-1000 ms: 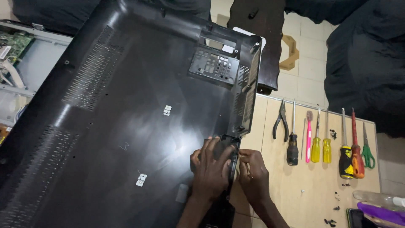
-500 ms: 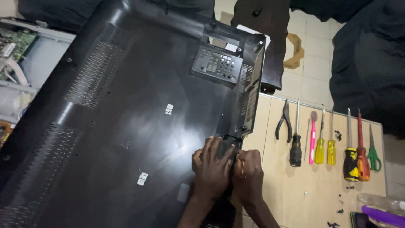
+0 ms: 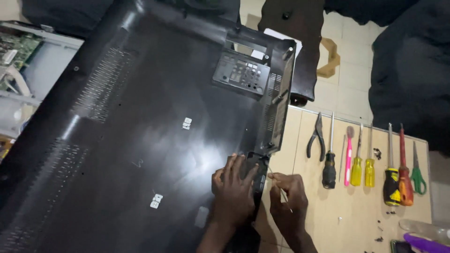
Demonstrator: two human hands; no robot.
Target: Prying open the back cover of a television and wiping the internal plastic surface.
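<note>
A large black television back cover (image 3: 140,140) lies face down across the wooden table (image 3: 337,220). My left hand (image 3: 234,189) rests flat on the cover's right edge, fingers spread over a small recess (image 3: 259,168) there. Just right of that edge, my right hand (image 3: 287,199) pinches a thin pale rod-like tool (image 3: 280,189), whose tip points up toward the recess. The two hands are close together but apart.
Laid out in a row on the table to the right are pliers (image 3: 316,136), several screwdrivers with black (image 3: 329,166), pink (image 3: 348,154), yellow (image 3: 357,166) and red (image 3: 404,185) handles, and green scissors (image 3: 417,175). Loose screws (image 3: 377,152) lie nearby. A circuit board (image 3: 14,47) is far left.
Both hands stay at the cover's right edge. My right hand has drawn slightly away from the left, and the thin tool shows more clearly.
</note>
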